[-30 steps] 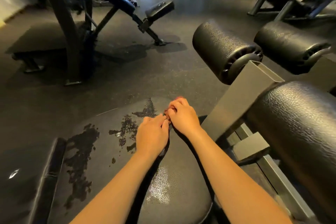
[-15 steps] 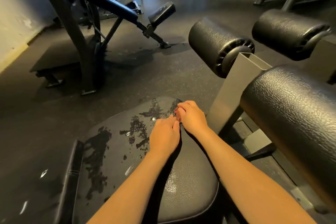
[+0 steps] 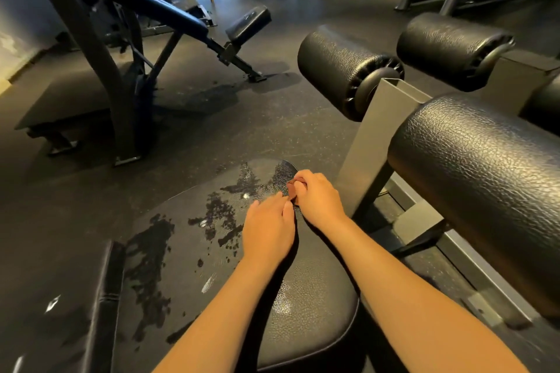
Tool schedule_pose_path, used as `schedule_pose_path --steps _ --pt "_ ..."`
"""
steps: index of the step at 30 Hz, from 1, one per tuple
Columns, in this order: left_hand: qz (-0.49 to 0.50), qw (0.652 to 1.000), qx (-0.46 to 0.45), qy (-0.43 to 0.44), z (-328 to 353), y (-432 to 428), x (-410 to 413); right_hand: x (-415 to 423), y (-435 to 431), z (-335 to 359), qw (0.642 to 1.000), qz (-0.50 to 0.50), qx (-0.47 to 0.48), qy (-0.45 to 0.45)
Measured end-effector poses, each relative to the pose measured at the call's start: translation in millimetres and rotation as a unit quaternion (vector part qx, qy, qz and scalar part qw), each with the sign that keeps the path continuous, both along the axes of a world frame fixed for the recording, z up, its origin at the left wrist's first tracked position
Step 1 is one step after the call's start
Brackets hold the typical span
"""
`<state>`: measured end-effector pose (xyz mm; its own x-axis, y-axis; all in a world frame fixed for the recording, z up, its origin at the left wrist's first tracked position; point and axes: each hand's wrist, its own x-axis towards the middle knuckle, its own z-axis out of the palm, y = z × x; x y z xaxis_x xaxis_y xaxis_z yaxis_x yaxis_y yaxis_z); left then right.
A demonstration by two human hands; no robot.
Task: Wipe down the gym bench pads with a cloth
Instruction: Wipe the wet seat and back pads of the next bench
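We see the right hand (image 3: 318, 203) curled tight round a small reddish cloth (image 3: 292, 191) at the 12 o'clock end of the seat pad (image 3: 315, 330). The left hand (image 3: 268, 233) meets the cloth from 7 o'clock; we cannot tell its grip.

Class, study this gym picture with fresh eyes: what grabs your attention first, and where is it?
The left hand and right hand meet at the centre over a small reddish cloth on the seat pad. Dark blotches mottle that pad's left side, and fat black roller pads loom on the right.
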<state>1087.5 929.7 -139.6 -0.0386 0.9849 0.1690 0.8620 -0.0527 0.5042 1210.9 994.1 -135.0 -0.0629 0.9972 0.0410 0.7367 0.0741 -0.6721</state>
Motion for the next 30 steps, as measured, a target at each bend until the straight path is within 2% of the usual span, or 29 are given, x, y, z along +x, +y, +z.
schedule_pose_path --steps 4,10,14,18,22,26,30 --pt "0.002 1.000 0.004 0.010 2.6 -2.2 3.3 4.3 -43.0 -4.5 0.999 -0.019 0.010 -0.030" --pt "-0.012 0.999 0.018 0.025 10.0 -18.0 10.9 24.2 -88.2 2.9 0.999 -0.023 0.033 -0.003" --pt "-0.020 0.997 0.043 0.055 10.6 -25.5 8.4 20.7 -61.8 0.5 0.999 -0.010 0.035 -0.017" --pt "-0.007 0.998 -0.012 0.061 -3.0 -34.9 6.7 0.4 -30.1 9.9 1.000 -0.004 -0.015 -0.018" --pt "-0.011 0.998 -0.032 0.049 -3.5 -34.8 5.4 21.5 -69.2 -1.6 1.000 0.013 0.027 0.009" --pt "0.004 0.998 -0.030 0.051 -1.4 -45.9 12.7 39.0 -110.1 -11.6 0.998 -0.020 0.050 -0.020" --pt "0.008 0.996 0.007 0.090 0.2 -50.7 15.2 33.5 -83.9 -4.8 0.999 -0.012 0.034 0.000"
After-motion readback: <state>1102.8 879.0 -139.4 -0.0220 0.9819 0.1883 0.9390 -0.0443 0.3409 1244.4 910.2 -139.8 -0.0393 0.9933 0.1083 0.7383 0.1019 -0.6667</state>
